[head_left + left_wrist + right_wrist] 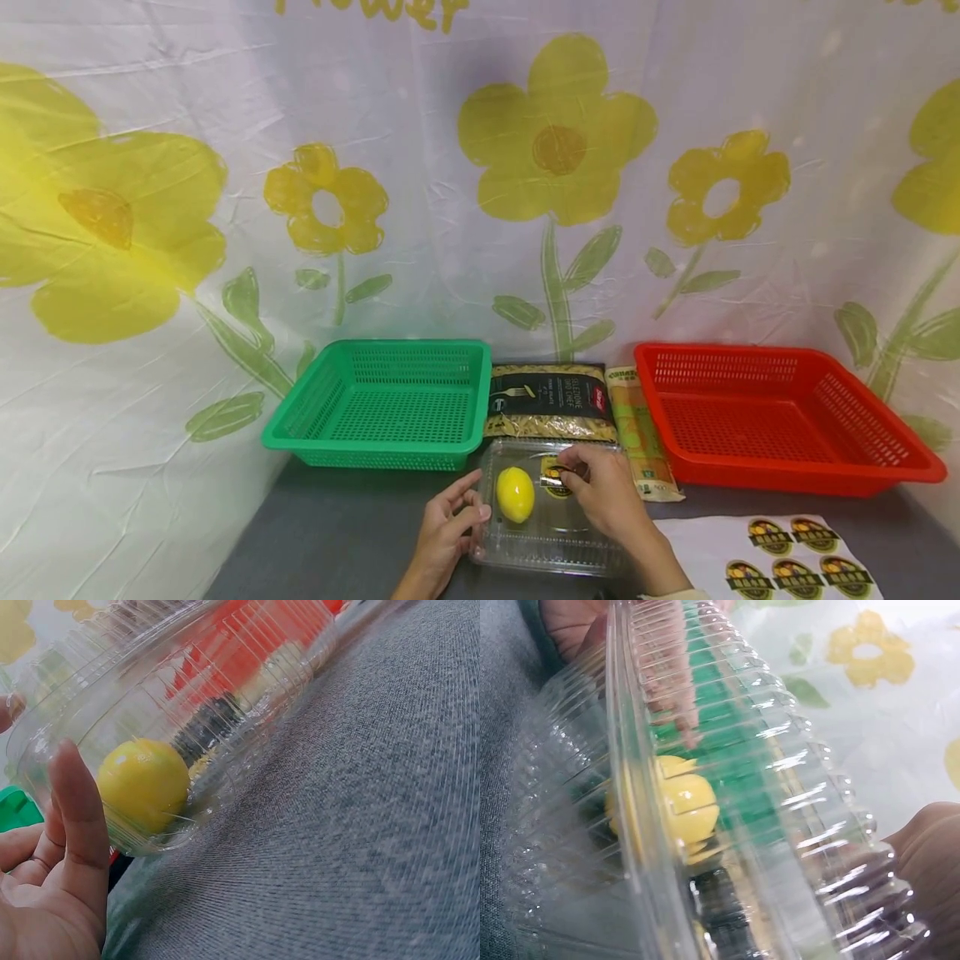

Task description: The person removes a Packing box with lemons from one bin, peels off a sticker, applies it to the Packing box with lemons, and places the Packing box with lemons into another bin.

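Clamshell box (551, 533): clear ribbed plastic, lid down, lying flat on the grey table (330, 533) between my two hands; I cannot tell whether the lid is fully latched
Lemon (515, 494): inside the box, at the end nearest my left fingers, resting on the box floor; the left wrist view shows it against the ribbed wall (142, 787)
Sticker (556, 478): round, dark with yellow, on top of the lid directly under my right fingertips
Right hand (603, 496): on the lid, fingers curled, thumb and forefinger pinching at the sticker's edge
Left hand (444, 533): at the box's near-left corner, fingers straight and relaxed, tips touching the rim, gripping nothing; thumb (79, 817) upright just beside the wall
Step in hand, my judgement: sticker going onto the lid; press from its centre outward so no crease forms over the ribs, keep the left fingers bracing the rim so the light box cannot slide, and press gently since the lid looks flexible
Sticker sheet (780, 554): white, more round labels on it, on the table just right of my right forearm
Packets beyond my fingers: dark pasta bag (551, 400) and a narrow yellow-green packet (641, 433), both flat
Baskets: green basket (382, 404) beyond my left hand, red basket (780, 417) beyond and right of my right hand
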`<state>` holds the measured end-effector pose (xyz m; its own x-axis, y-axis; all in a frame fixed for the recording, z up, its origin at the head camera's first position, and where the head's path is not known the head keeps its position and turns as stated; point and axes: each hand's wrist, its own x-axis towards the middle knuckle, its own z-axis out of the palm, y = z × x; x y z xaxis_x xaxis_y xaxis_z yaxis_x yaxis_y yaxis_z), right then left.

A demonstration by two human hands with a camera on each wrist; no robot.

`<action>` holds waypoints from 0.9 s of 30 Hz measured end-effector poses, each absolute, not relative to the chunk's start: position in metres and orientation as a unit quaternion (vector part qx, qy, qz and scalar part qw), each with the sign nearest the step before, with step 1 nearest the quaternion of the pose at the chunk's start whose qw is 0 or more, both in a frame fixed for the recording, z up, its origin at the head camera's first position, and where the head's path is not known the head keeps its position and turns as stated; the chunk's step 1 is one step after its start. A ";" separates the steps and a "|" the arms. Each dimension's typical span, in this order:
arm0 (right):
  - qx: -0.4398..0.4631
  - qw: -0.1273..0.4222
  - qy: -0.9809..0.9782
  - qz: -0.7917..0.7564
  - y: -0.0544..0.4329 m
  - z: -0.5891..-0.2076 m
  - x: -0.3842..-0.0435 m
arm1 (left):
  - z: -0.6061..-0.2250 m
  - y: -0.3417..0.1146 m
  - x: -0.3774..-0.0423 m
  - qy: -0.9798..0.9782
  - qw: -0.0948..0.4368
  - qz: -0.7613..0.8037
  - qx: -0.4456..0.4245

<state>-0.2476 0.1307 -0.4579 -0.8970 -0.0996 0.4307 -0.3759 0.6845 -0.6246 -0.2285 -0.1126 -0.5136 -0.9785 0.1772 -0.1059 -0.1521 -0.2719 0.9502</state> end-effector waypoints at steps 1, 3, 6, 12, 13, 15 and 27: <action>0.133 0.185 -0.901 0.369 0.131 -0.458 -0.248 | -0.513 -0.112 -0.229 0.594 0.103 0.798 0.010; 0.133 0.190 -0.903 0.361 0.132 -0.458 -0.248 | -0.513 -0.111 -0.229 0.593 0.103 0.798 0.011; 0.132 0.200 -0.906 0.349 0.132 -0.458 -0.248 | -0.513 -0.110 -0.230 0.593 0.104 0.799 0.015; 0.122 0.211 -0.911 0.333 0.131 -0.462 -0.250 | -0.516 -0.111 -0.229 0.595 0.100 0.798 0.014; 0.121 0.213 -0.911 0.332 0.131 -0.462 -0.250 | -0.516 -0.111 -0.229 0.595 0.100 0.798 0.012; 0.118 0.221 -0.911 0.328 0.131 -0.463 -0.252 | -0.516 -0.112 -0.229 0.595 0.101 0.797 0.010; 0.083 0.264 -0.897 0.345 0.155 -0.451 -0.249 | -0.504 -0.112 -0.228 0.632 0.118 0.766 -0.012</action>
<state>-0.2488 0.1546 -0.4510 -0.8472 0.0333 0.5303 -0.3308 0.7480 -0.5754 -0.2281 -0.1125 -0.5035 -0.9721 0.1650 -0.1668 -0.1949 -0.1724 0.9656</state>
